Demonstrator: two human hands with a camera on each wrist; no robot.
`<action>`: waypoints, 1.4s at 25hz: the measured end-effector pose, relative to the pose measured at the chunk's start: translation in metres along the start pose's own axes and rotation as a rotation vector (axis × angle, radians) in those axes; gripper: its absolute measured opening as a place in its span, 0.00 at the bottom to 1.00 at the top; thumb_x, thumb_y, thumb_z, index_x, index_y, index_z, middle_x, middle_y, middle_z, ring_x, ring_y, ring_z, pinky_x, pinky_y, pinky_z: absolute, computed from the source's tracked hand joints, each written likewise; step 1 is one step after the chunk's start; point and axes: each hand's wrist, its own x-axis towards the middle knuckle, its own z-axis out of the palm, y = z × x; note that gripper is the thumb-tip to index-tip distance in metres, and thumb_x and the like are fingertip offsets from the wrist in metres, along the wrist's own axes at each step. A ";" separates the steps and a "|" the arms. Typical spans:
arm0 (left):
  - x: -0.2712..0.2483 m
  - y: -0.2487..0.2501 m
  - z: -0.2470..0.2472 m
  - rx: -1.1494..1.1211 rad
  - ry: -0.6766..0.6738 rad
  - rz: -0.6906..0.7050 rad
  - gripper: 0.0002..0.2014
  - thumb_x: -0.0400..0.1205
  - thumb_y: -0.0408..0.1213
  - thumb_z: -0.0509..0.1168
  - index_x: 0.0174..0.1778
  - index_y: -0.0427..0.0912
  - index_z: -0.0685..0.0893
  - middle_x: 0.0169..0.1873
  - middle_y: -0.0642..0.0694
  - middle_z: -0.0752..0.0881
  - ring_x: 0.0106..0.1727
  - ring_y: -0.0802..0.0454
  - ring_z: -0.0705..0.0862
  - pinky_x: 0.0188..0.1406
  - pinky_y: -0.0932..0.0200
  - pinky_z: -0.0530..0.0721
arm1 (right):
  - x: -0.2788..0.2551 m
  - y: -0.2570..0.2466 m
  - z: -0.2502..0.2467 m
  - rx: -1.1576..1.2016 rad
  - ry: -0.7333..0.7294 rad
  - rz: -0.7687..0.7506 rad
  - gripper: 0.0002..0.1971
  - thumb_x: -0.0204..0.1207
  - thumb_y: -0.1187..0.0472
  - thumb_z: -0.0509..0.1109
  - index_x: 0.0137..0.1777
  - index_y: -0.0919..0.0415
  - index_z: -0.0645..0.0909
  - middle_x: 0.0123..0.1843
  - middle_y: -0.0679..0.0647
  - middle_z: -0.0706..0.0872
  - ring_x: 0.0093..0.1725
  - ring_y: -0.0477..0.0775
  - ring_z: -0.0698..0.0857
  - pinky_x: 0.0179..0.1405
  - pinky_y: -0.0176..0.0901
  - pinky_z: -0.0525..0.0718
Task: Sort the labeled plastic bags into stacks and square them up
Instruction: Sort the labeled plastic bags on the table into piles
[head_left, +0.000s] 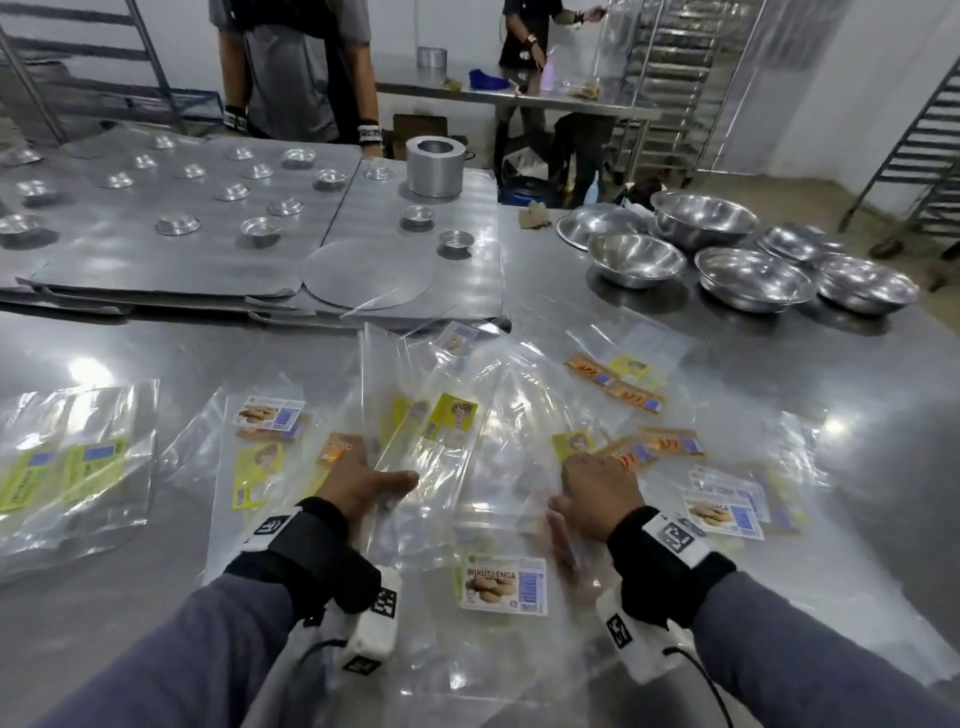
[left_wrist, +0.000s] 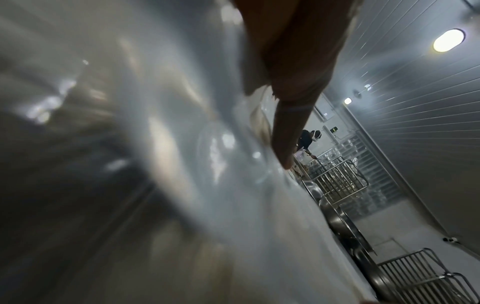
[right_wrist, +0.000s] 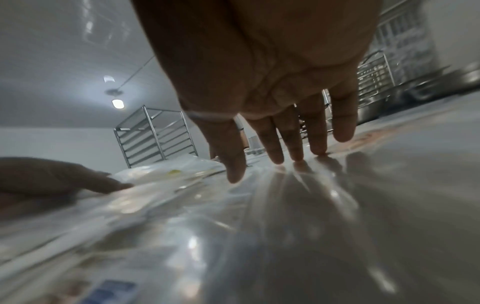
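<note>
- Nearest the camera, the right hand (head_left: 597, 493) lies flat, fingers (right_wrist: 291, 142) straight and spread, tips pressing clear plastic on the counter (head_left: 156, 623).
- Left hand (head_left: 363, 486) sits at its 9 o'clock, thumb out; whether its fingers clutch the upright clear bag (head_left: 410, 405) I cannot tell.
- White-labelled bag (head_left: 504, 584) lies at 6 o'clock between both hands.
- Orange-labelled bags (head_left: 660, 447) touch the right hand's 1 o'clock side.
- Yellow-labelled stack (head_left: 67, 467) rests well apart at 9 o'clock.
- Steel bowls (head_left: 748, 275) stand far off at 1 o'clock.
</note>
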 end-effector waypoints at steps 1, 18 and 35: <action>0.003 0.001 -0.001 0.003 -0.007 -0.009 0.15 0.72 0.20 0.72 0.42 0.41 0.74 0.31 0.39 0.76 0.28 0.49 0.74 0.17 0.68 0.71 | 0.001 0.002 0.003 -0.019 -0.006 0.019 0.24 0.79 0.48 0.63 0.70 0.60 0.70 0.73 0.58 0.71 0.73 0.61 0.70 0.69 0.53 0.68; 0.005 -0.001 -0.007 0.025 -0.121 -0.086 0.16 0.72 0.19 0.71 0.49 0.39 0.77 0.40 0.34 0.83 0.37 0.43 0.82 0.21 0.64 0.81 | 0.009 0.024 0.004 0.041 0.004 0.247 0.21 0.81 0.50 0.59 0.74 0.51 0.68 0.80 0.58 0.60 0.76 0.67 0.62 0.72 0.57 0.66; 0.014 -0.007 -0.004 0.172 -0.147 -0.094 0.19 0.72 0.22 0.73 0.58 0.31 0.80 0.51 0.31 0.87 0.55 0.35 0.85 0.61 0.47 0.80 | 0.010 0.015 0.010 0.176 0.011 0.295 0.22 0.78 0.58 0.66 0.72 0.57 0.69 0.70 0.61 0.71 0.70 0.63 0.72 0.68 0.50 0.72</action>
